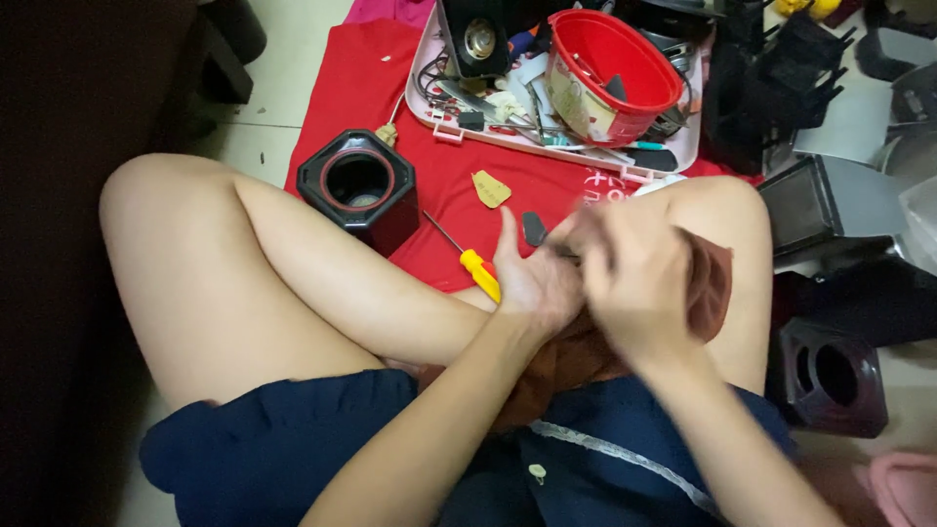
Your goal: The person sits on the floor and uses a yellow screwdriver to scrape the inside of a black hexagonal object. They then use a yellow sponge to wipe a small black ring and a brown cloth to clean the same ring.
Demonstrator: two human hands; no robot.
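My left hand [532, 278] and my right hand [639, 273] meet in front of me, above my crossed legs. Together they hold a small dark part [534, 228] whose tip sticks out above the left thumb. The right hand is blurred and covers most of that part. A yellow-handled screwdriver [478, 270] lies on the red cloth [351, 88] just left of my left hand. A black hexagonal speaker housing [359, 188] with a round opening stands on the cloth farther left.
A pale tray [429, 109] at the back holds a red bucket [610, 73], cables and small tools. A tan scrap [491, 188] lies on the cloth. Dark speaker boxes [830, 376] and black parts crowd the right side.
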